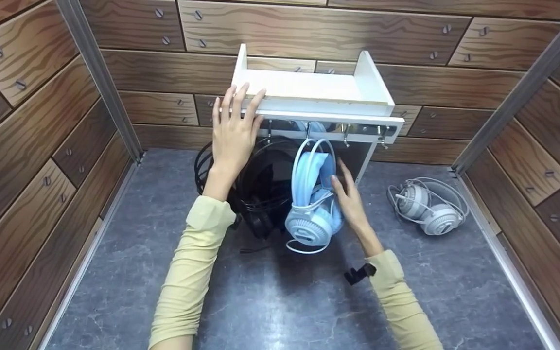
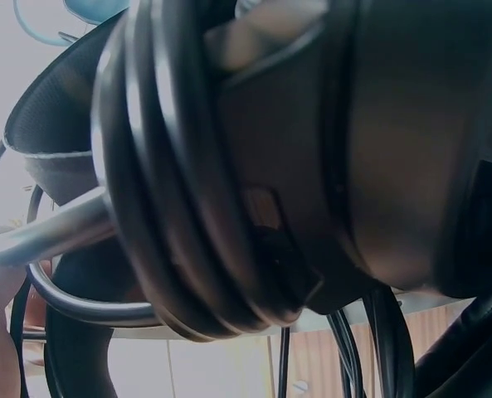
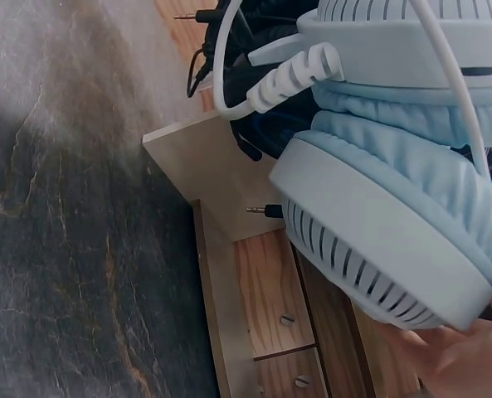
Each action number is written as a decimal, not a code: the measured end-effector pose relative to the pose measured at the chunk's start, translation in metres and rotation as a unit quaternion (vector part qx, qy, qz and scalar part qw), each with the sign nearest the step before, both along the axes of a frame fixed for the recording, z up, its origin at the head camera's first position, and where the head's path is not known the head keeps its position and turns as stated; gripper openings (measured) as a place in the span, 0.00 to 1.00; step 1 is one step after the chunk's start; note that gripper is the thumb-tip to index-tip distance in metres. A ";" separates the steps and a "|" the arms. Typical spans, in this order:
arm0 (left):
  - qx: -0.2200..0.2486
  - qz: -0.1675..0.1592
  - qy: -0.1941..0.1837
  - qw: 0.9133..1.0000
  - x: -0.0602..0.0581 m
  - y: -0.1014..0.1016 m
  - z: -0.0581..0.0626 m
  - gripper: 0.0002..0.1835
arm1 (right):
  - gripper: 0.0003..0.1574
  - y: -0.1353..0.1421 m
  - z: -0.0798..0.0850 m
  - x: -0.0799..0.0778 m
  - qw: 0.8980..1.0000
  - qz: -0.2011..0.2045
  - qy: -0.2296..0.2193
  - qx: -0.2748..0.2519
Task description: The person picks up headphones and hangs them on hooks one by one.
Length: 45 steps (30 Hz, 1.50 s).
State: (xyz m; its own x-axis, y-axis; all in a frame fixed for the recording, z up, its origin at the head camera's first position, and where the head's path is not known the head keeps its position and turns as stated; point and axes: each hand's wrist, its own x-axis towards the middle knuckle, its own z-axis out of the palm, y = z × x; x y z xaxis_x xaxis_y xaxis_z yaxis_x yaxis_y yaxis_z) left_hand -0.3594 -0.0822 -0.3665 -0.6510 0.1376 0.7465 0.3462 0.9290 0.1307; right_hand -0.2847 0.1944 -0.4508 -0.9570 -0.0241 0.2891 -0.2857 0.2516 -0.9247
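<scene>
Light blue headphones (image 1: pixel 309 228) hang by their headband from a hook (image 1: pixel 308 130) under a white shelf (image 1: pixel 304 85). My right hand (image 1: pixel 350 199) is at their right side with fingers extended; in the right wrist view, that hand (image 3: pixel 461 356) is right at the lower ear cup (image 3: pixel 378 240). At the shelf's front left corner, my left hand (image 1: pixel 234 133) rests with its fingers spread over the top edge. Black headphones (image 1: pixel 258 221) with a looped cable hang behind and below the left forearm. Their coiled black cable (image 2: pixel 179 166) fills the left wrist view.
Grey headphones (image 1: pixel 440 218) with a thin cable lie on the dark marbled surface (image 1: pixel 285 301) at right. More hooks (image 1: pixel 345 135) line the rail toward its right end. Wood-patterned panels (image 1: pixel 309 29) with metal corner posts (image 1: pixel 100 78) enclose the back and sides.
</scene>
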 end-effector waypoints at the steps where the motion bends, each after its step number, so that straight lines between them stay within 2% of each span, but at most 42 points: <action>1: 0.001 -0.001 0.001 1.000 0.000 0.000 0.000 0.26 | 0.35 0.001 0.000 0.001 1.000 -0.005 -0.003 -0.007; 6: 0.001 -0.001 0.001 1.000 0.000 0.000 -0.001 0.26 | 0.29 0.009 -0.004 0.004 0.999 -0.021 0.011 -0.036; 11: 0.000 0.003 -0.001 1.000 0.000 -0.002 -0.001 0.26 | 0.21 0.025 -0.010 0.008 0.996 -0.029 0.079 -0.037; 13: 0.000 0.004 -0.001 1.000 0.000 -0.002 -0.001 0.26 | 0.18 0.034 -0.015 0.008 0.993 -0.041 0.110 -0.020; 17: 0.000 0.005 -0.001 1.000 0.000 -0.002 -0.001 0.26 | 0.14 0.061 -0.035 -0.001 0.984 -0.082 0.157 0.025; 21: -0.001 0.006 -0.001 1.000 0.000 -0.002 -0.002 0.27 | 0.12 0.097 -0.051 -0.008 0.971 -0.142 0.172 0.086; 23: -0.001 0.007 -0.002 1.000 0.000 -0.002 -0.002 0.27 | 0.12 0.115 -0.055 -0.008 0.960 -0.180 0.172 0.131; 25: 0.000 0.007 -0.003 1.000 0.001 -0.003 -0.002 0.27 | 0.12 0.133 -0.059 -0.009 0.947 -0.214 0.167 0.170; 28: 0.002 0.004 -0.004 1.000 0.001 -0.003 -0.002 0.26 | 0.13 0.161 -0.065 -0.011 0.924 -0.263 0.162 0.225; 33: 0.004 0.001 -0.005 1.000 0.000 -0.002 -0.001 0.26 | 0.19 0.198 -0.072 -0.012 0.900 -0.311 0.107 0.285; 39: 0.003 0.000 -0.005 1.000 0.001 -0.001 0.000 0.27 | 0.26 0.228 -0.085 -0.011 0.889 -0.313 0.016 0.334; 45: -0.002 0.003 -0.002 1.000 0.000 0.000 0.001 0.26 | 0.34 0.246 -0.104 -0.013 0.889 -0.276 -0.046 0.363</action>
State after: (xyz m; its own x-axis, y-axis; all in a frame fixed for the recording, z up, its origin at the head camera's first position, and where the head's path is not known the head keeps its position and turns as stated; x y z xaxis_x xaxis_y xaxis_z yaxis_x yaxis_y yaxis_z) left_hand -0.3593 -0.0819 -0.3659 -0.6548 0.1372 0.7433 0.3405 0.9315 0.1280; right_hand -0.2979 0.4405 -0.5545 -0.9000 0.3070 0.3094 0.1341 0.8705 -0.4736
